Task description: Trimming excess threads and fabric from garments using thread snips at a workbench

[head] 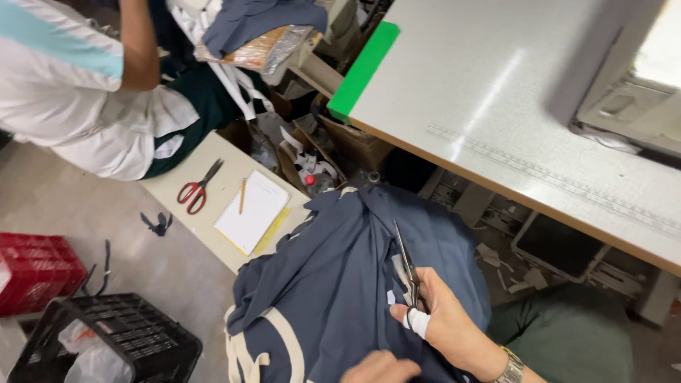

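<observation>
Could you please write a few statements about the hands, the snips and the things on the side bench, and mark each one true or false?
1. The right hand holds thread snips over the navy garment. True.
2. The red-handled scissors lie on the grey table. False: they lie on the low cream bench, beside the spiral notepad.
3. A pencil rests at the notepad's edge. True.
4. The left hand grips the red crate. False: it is at the garment; the crate sits on the floor.
5. The right wrist bears a metal watch. True.
</observation>
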